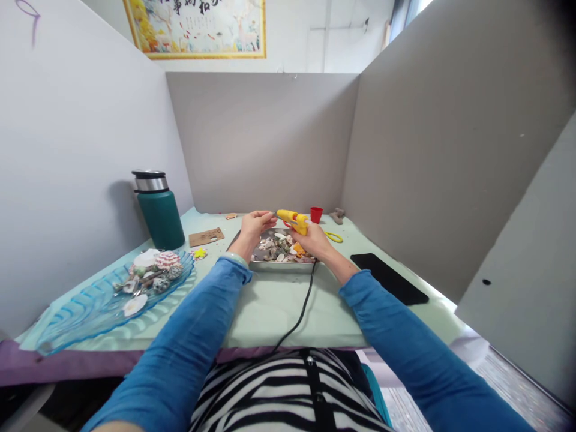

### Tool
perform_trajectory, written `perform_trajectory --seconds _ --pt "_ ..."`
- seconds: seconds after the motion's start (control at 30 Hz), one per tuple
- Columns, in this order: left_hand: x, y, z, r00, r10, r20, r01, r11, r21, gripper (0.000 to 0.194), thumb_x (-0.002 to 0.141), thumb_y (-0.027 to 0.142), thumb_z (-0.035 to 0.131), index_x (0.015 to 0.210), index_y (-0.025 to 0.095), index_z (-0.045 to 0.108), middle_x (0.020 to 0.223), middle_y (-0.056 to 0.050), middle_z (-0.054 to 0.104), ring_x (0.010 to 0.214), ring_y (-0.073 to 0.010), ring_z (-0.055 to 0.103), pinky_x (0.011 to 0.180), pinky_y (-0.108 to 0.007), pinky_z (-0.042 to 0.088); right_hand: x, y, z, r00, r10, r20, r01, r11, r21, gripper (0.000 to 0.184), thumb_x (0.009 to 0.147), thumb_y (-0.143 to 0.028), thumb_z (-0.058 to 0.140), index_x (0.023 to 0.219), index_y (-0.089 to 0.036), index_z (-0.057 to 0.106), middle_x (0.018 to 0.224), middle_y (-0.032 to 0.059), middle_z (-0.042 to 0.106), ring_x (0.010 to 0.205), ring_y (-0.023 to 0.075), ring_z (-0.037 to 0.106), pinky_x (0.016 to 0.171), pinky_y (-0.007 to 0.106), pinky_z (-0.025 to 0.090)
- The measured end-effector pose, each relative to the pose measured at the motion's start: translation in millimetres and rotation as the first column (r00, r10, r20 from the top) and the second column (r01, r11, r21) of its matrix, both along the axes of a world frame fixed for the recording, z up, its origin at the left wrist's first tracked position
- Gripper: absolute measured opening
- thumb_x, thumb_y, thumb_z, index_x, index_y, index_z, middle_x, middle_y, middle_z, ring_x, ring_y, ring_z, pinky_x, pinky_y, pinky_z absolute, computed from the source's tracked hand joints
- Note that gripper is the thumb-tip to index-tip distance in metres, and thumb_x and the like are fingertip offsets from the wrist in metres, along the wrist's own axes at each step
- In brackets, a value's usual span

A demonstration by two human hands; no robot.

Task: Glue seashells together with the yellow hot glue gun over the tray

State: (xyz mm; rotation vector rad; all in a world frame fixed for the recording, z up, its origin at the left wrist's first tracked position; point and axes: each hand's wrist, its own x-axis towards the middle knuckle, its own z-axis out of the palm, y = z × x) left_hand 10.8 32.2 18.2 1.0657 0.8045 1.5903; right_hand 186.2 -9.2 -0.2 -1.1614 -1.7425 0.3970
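My right hand (314, 241) is wrapped round the handle of a yellow hot glue gun (292, 219), whose nozzle points left. Its black cord (302, 315) hangs over the table's front edge. Close to the nozzle tip, the fingers of my left hand (256, 228) are pinched together; whatever small thing they hold is too small to make out. Below both hands lies a metal tray (283, 266) full of shells and pebbles (281, 247). My hands hide part of its back and sides.
A blue glass dish (85, 321) with shells stands left, near a green bottle (161, 219) and a brown board (206, 237). Behind the tray are a red cup (316, 215) and yellow-handled scissors (333, 237). A black phone-like slab (389, 279) lies right. Grey partitions (265, 138) enclose the table.
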Motion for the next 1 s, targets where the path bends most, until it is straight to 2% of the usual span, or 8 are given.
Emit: perform_trajectory --seconds 0.13,0.47,0.7,0.83,1.0 --pt "0.0 0.5 0.5 1.000 0.003 0.008 -0.003 1.000 -0.001 0.018 0.069 0.007 0.079 0.075 0.011 0.063 0.065 -0.004 0.067 0.062 -0.0119 0.066 0.083 -0.033 0.056 -0.7 -0.6 0.7 0.999 -0.040 0.018 0.039 0.999 0.013 0.017 0.076 -0.022 0.059 0.087 -0.018 0.070 0.083 0.0039 0.070 0.079 0.0210 0.065 0.077 0.032 0.050" --pt "2.9 -3.3 2.3 0.999 0.008 -0.038 -0.007 1.000 0.022 0.020 0.068 0.010 0.082 0.072 0.011 0.063 0.062 -0.003 0.065 0.060 -0.0119 0.066 0.081 -0.034 0.057 -0.3 1.9 -1.4 0.999 -0.036 0.008 0.036 0.998 0.046 0.017 0.078 -0.026 0.058 0.087 -0.017 0.069 0.078 0.0026 0.069 0.075 0.0190 0.063 0.072 0.030 0.049" --pt "3.4 -2.5 1.9 0.996 0.043 -0.073 -0.040 0.998 0.041 0.015 0.071 0.009 0.078 0.073 0.011 0.063 0.063 -0.003 0.066 0.061 -0.0121 0.066 0.080 -0.033 0.057 -0.5 3.3 -2.6 0.998 0.052 -0.030 -0.052 0.999 0.002 0.020 0.077 -0.023 0.058 0.090 -0.016 0.071 0.081 0.0038 0.071 0.075 0.0183 0.064 0.072 0.029 0.049" --pt "2.9 -1.6 1.7 0.997 0.046 -0.057 -0.045 0.999 0.023 0.016 0.072 0.010 0.078 0.074 0.011 0.063 0.063 -0.003 0.066 0.061 -0.0124 0.066 0.082 -0.034 0.056 -1.4 3.0 -1.8 0.999 0.031 -0.023 -0.031 0.999 -0.012 0.024 0.076 -0.021 0.059 0.096 -0.016 0.071 0.087 0.0043 0.072 0.077 0.0186 0.065 0.074 0.031 0.050" --pt "1.2 -1.6 2.1 1.000 0.016 0.016 -0.016 1.000 0.004 0.018 0.071 0.008 0.080 0.075 0.011 0.062 0.065 -0.003 0.066 0.061 -0.0121 0.066 0.082 -0.034 0.056 -0.1 2.3 -1.4 1.000 0.008 -0.006 -0.007 1.000 0.011 0.022 0.076 -0.021 0.060 0.094 -0.017 0.072 0.087 0.0037 0.072 0.079 0.0197 0.066 0.076 0.031 0.051"
